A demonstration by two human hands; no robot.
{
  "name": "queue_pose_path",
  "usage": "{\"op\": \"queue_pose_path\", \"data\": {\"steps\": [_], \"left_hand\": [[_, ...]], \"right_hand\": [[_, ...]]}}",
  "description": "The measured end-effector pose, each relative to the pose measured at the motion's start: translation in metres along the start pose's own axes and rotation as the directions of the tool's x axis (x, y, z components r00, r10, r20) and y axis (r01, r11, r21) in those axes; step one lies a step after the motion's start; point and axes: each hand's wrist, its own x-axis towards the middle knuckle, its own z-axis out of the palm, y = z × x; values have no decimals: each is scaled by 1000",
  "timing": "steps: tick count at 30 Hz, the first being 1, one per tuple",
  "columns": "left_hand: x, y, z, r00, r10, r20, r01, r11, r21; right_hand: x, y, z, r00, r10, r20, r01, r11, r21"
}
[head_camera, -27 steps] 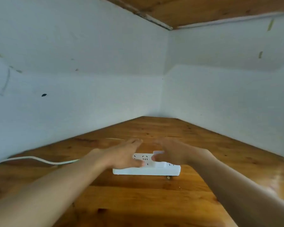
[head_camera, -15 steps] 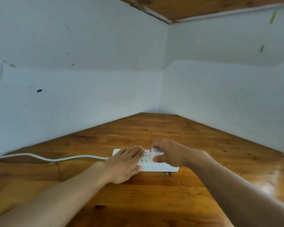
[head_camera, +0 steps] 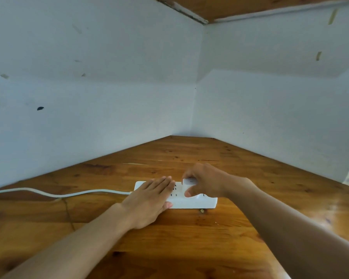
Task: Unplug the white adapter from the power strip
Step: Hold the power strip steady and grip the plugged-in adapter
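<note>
Lower centre of the frame: white power strip (head_camera: 191,201) flat on the wooden tabletop (head_camera: 189,244), long axis running left to right, white cord (head_camera: 58,193) trailing off toward the left edge.

Left hand (head_camera: 149,202) spread flat, palm down over the strip's left half, fingers together and released, gripping nothing. Likely placed there as a brace, so the strip stays on the wood when the plug is drawn upward.

Right hand (head_camera: 207,183) just right of it, curled over the white adapter (head_camera: 188,181); thumb at the near side, fingers wrapped behind the far side, pinching the adapter's body. Adapter upright in the middle of the strip, apparently seated in its socket, though the prongs are hidden.

A few open sockets visible between the two hands. Small speck on the wood just below the strip's right end, too small to identify.

Judged stage: grip and brace set, pull not yet made. Straight upward lift probably needed, to avoid tipping the strip.
</note>
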Motion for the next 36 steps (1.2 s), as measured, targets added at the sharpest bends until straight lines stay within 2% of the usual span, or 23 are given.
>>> {"op": "queue_pose_path", "data": {"steps": [36], "left_hand": [[1, 0, 4, 998, 5, -62, -4, 1000, 19]], "right_hand": [[-6, -1, -5, 1000, -27, -10, 28, 996, 83]]}}
